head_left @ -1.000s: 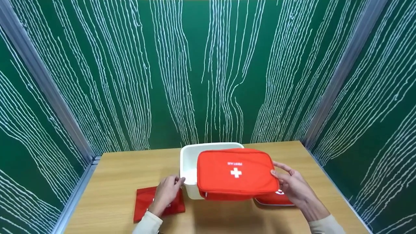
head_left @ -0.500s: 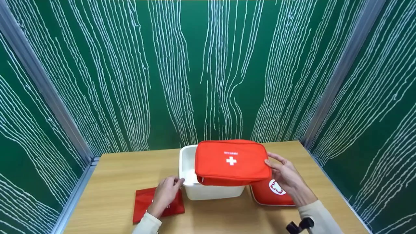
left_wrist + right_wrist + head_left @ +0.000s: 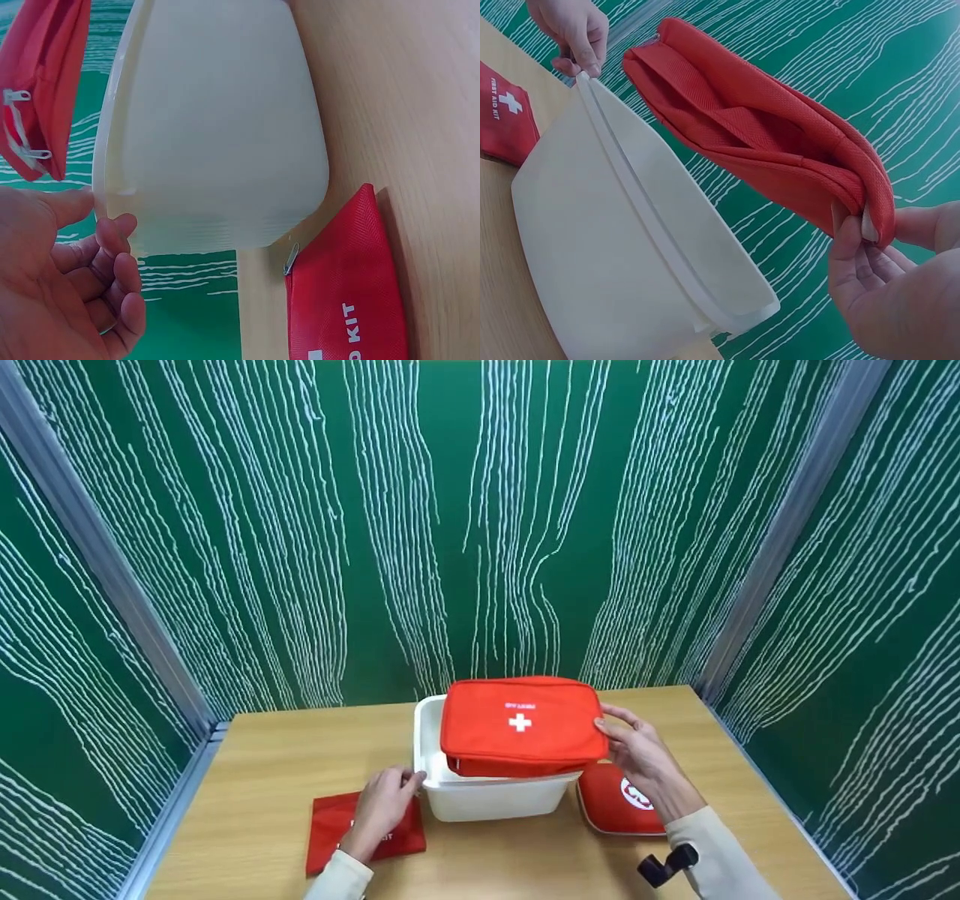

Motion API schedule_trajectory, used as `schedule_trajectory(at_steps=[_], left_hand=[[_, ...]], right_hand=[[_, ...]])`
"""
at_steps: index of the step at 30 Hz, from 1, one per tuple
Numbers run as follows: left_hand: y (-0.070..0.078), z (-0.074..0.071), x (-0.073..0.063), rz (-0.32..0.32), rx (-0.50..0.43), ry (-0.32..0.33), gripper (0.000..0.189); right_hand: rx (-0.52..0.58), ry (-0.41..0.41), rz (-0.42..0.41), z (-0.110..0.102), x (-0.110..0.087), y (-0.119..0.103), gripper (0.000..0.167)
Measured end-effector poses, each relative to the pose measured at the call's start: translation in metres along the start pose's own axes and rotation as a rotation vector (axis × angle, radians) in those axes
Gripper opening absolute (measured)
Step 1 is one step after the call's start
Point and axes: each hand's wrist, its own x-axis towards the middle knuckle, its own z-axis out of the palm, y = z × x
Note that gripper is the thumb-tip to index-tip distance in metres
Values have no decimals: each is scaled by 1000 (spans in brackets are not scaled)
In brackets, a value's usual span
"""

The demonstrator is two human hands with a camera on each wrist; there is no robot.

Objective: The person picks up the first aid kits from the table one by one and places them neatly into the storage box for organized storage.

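A red first aid bag with a white cross hangs over the white plastic bin. My right hand pinches the bag's right end, thumb on top and fingers beneath, as the right wrist view also shows. In that view the bag is above the rim, its side folded inward. My left hand pinches the bin's near left rim corner between thumb and fingers. From the left wrist, the hand has its thumb at the rim and the fingers curled beside it.
A flat red first aid kit pouch lies on the wooden table under my left forearm. A red case with a white round emblem lies right of the bin. Green walls with white lines enclose the table.
The red first aid bag has moved up and to the left, farther over the bin, with my right hand. More of the right case shows. My left hand stays at the rim.
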Motion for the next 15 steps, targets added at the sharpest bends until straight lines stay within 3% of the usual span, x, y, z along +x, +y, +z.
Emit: schedule_trajectory(at_steps=[10,15], left_hand=[[0,-1,-1,-38,-45,-17,24],[-1,0,-1,-11,-1,7,26]], right_hand=[[-4,25,7,8,11,5,28],[11,14,-6,12,15,7,28]])
